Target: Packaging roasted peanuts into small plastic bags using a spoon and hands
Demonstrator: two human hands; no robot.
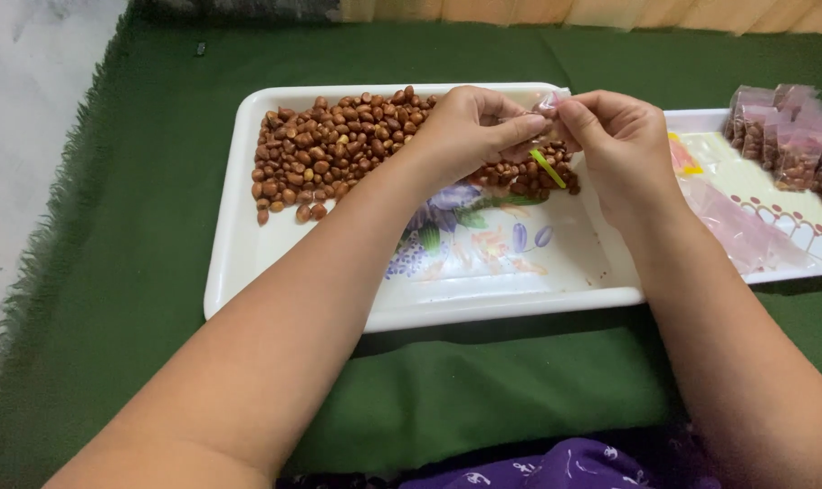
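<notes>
Left hand [465, 127]: fingertips pinched on small clear plastic pouch [547, 102].
Right hand [615, 136]: pinching same pouch; thin green strip [548, 168], perhaps a tie, below fingers.
Beneath fingers: brown roasted peanuts [329, 149] on white rectangular floral tray [239, 263].

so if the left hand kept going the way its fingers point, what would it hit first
Likely the right hand: the left hand points rightward and their fingertips already meet on a small clear plastic bag above the peanuts.

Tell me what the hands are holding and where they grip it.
Both the left hand and right hand pinch the top edge of a small clear plastic packet.

Packets [796, 136] (right side) cut off
</notes>
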